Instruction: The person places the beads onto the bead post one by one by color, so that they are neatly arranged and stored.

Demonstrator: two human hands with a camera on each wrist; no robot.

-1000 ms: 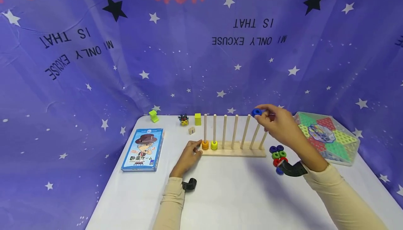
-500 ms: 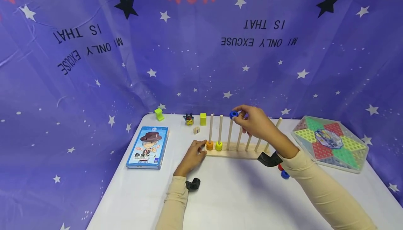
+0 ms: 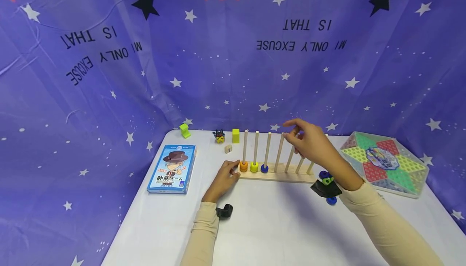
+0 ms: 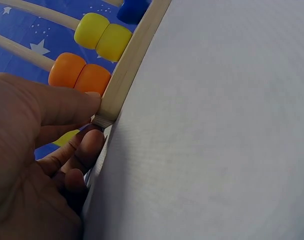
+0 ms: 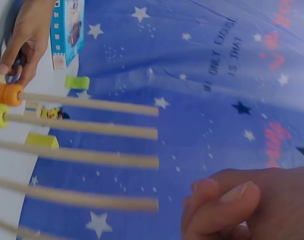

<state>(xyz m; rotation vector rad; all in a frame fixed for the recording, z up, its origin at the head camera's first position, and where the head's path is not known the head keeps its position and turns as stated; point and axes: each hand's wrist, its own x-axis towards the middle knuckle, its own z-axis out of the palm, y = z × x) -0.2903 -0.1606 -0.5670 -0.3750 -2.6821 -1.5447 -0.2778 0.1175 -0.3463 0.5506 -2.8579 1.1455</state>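
left hand: pinches left end of peg rack
right hand: released, near fourth peg
blue bead: sits at foot of third peg; likely light, hard, slick; best pinched round rim

Lower centre we have a wooden peg rack; blue rectangular box left of it, multicoloured hexagonal case right.

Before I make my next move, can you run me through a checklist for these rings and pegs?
1. Left hand holding the end of the peg board: ok.
2. Right hand free of rings: ok.
3. Blue ring down at the foot of the third peg from the left: ok.
4. Fourth peg bare: ok.
5. Loose rings fully visible: not ok, the black wrist mount covers some.
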